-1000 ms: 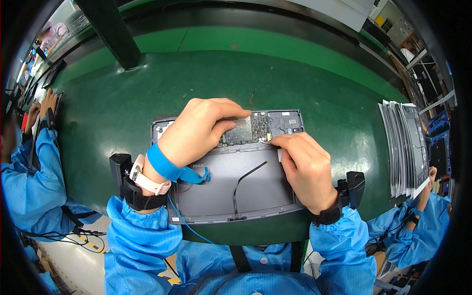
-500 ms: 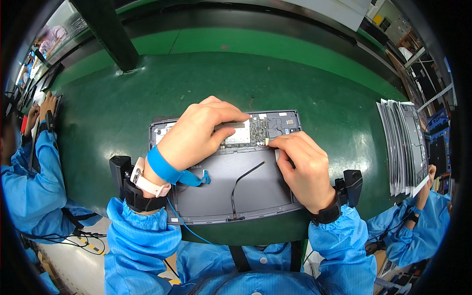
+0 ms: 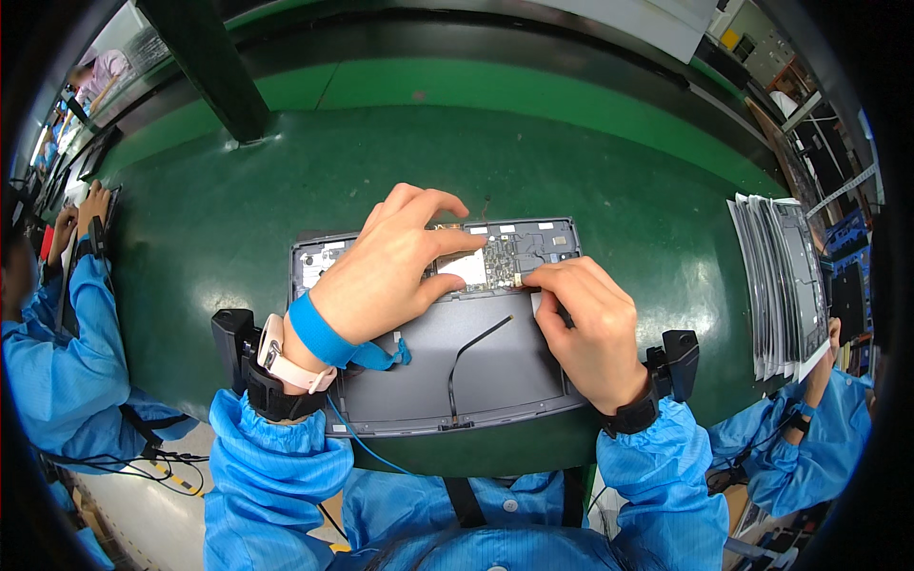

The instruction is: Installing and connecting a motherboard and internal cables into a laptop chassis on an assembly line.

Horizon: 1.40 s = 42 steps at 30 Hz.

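A grey laptop shell lies in front of me, its inside facing up. Along its far part sits a circuit board with a white plate on it. My left hand spreads over the board's left side, fingers apart, thumb and index finger at the white plate. At the board's right edge, my right hand has its fingertips pinched together; whatever is between them is hidden. A thin black ribbon cable runs loose up from the shell's near edge.
The shell rests on a green table. A stack of grey panels with white sheets stands at the right. Co-workers' hands show at the far left and right. A blue wrist strap on my left wrist trails a blue cord. A dark post rises behind.
My left hand's fingers have spread, the index fingertip and thumb now over the white plate and another finger lifted beyond it. The right hand stays at the board's edge.
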Motion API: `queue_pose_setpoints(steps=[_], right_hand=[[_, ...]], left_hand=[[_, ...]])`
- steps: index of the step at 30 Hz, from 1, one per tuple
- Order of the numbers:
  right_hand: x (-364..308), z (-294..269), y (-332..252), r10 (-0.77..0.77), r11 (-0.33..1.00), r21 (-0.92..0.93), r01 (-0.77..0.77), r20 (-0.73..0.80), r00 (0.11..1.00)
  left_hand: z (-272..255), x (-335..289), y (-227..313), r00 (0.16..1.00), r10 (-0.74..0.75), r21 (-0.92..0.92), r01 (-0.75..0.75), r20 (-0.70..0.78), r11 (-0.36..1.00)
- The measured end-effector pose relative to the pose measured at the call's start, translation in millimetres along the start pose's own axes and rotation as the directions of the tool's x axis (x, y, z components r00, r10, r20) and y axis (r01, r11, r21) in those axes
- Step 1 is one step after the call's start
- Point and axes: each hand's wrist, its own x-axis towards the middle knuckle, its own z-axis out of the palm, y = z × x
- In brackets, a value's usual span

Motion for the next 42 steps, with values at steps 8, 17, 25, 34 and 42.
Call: queue_pose_setpoints(steps=[8, 17, 25, 34, 42], right_hand=[[9, -4, 0, 0.043, 0.991, 0.129, -0.044, 0.008, 0.999], [68, 20, -14, -0.338, 0.931, 0.234, 0.282, 0.255, 0.906], [78, 59, -11, -0.49, 0.871, 0.177, 0.457, 0.294, 0.821], [77, 62, -4, -0.512, 0.859, 0.172, 0.482, 0.267, 0.816], [76, 62, -7, -0.56, 0.826, 0.116, 0.551, 0.273, 0.782]], left_hand=[[-10, -2, -8, 0.999, -0.03, -0.079, 0.032, 0.028, 0.996], [-60, -33, -75, 0.781, -0.489, -0.836, -0.074, -0.387, 0.544], [-10, -19, -109, 0.621, -0.68, -0.793, 0.147, -0.391, 0.591], [-13, -21, -115, 0.617, -0.689, -0.783, 0.182, -0.38, 0.595], [-14, -23, -117, 0.641, -0.679, -0.75, 0.236, -0.358, 0.618]])
